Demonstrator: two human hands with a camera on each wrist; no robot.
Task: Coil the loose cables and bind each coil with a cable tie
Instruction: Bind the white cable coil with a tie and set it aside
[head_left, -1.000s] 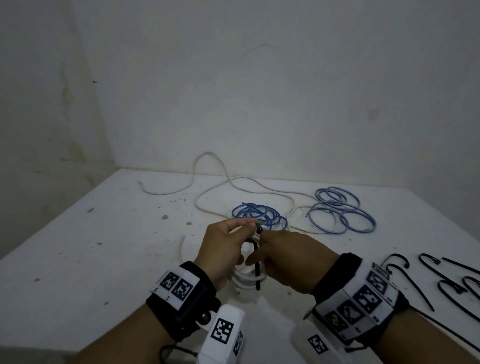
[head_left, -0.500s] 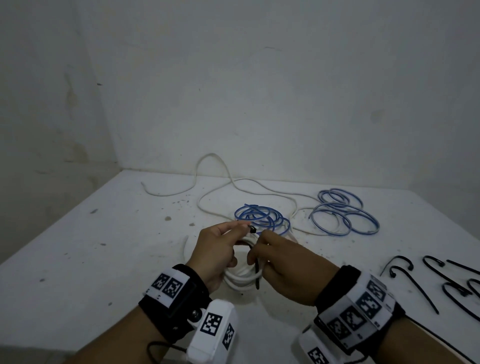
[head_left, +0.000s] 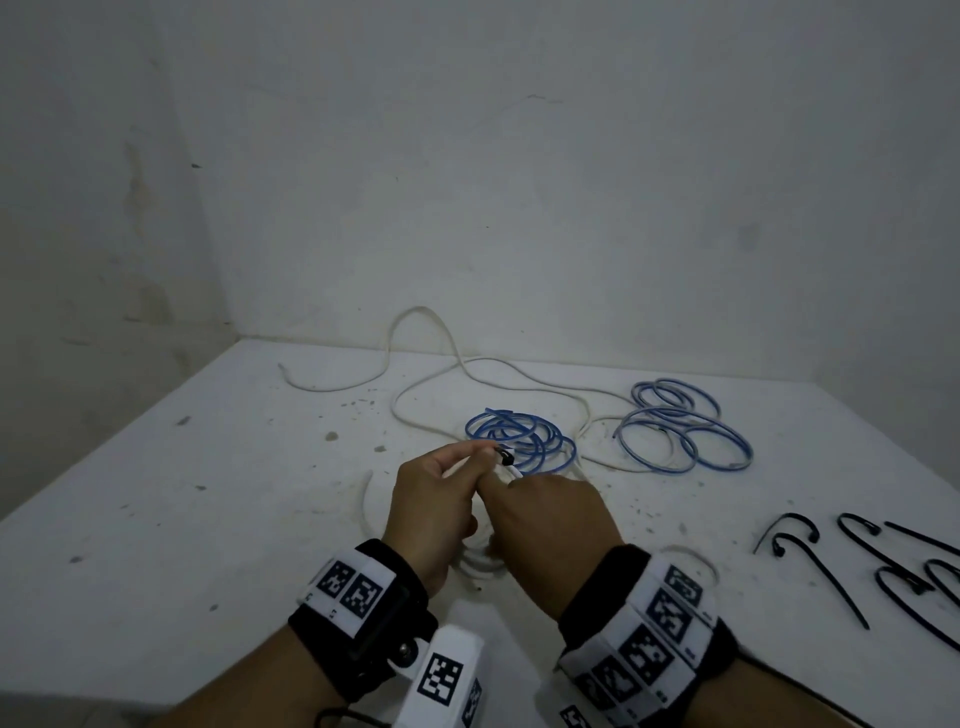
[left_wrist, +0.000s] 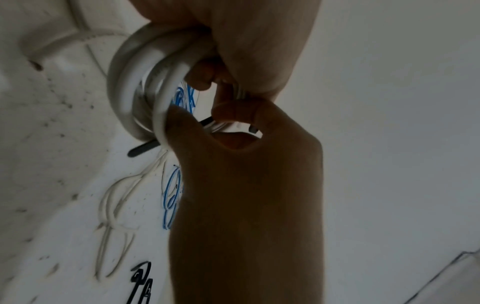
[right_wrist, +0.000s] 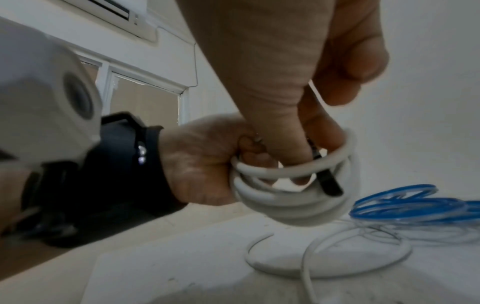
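Note:
My left hand (head_left: 441, 499) curls round a coil of white cable (head_left: 478, 566) and pinches the head of a black cable tie (head_left: 505, 457) between thumb and forefinger. Right against it, my right hand (head_left: 550, 519) grips the tie's strap where it passes through the coil. In the right wrist view the black cable tie (right_wrist: 327, 181) crosses the white coil (right_wrist: 285, 205) below my right hand (right_wrist: 285, 82), with my left hand (right_wrist: 202, 164) beside it. The left wrist view shows the tie's tail (left_wrist: 142, 149) sticking out under the white coil (left_wrist: 124, 92).
Two blue cable coils (head_left: 519, 441) (head_left: 680, 436) lie beyond my hands. A loose white cable (head_left: 441, 384) winds toward the back wall. Several spare black cable ties (head_left: 831, 566) lie at the right on the white table (head_left: 182, 493).
My hands have closed together over the coil. The tie's strap, which hung in plain sight between them, is now mostly covered by my right hand.

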